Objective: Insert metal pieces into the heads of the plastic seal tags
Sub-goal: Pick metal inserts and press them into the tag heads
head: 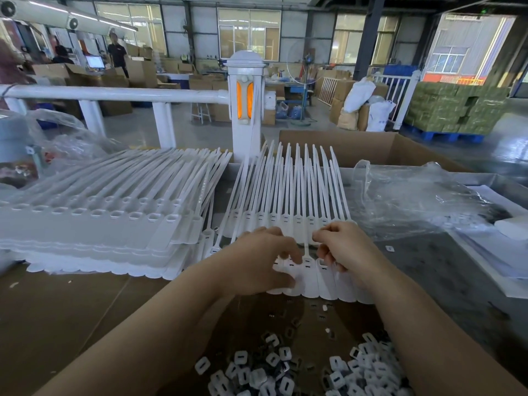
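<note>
The tags (311,277) lay as one joined strip on the table, directly under both hands. Their flat white heads pointed toward the person and their long thin tails ran away, up toward the far box (371,147); so the long axis of each tag went from near to far. The head being worked on, I judge, was the one in the gap between the two hands, with a small dark slot in it. It lay just ahead of the right fingers and beside the left ones, about equally near to both.

The left hand (263,258) rested on the strip with fingers curled down, pressing the heads flat. The right hand (340,250) was curled with thumb and forefinger pinched together above the strip; whether a metal piece sat in this pinch I could not tell, it was too small to see.

The pieces (274,370) lay in a loose pile near the person, between the forearms: small squarish parts, white and dark grey, each with a slot.

The tags looked like smooth, slightly glossy, bendable plastic. To the left stood a stack (94,232) of the same strips, with scalloped edges. To the right lay a crumpled clear bag (414,201). The table (428,267) was dark grey, with brown cardboard (57,310) at the left.
</note>
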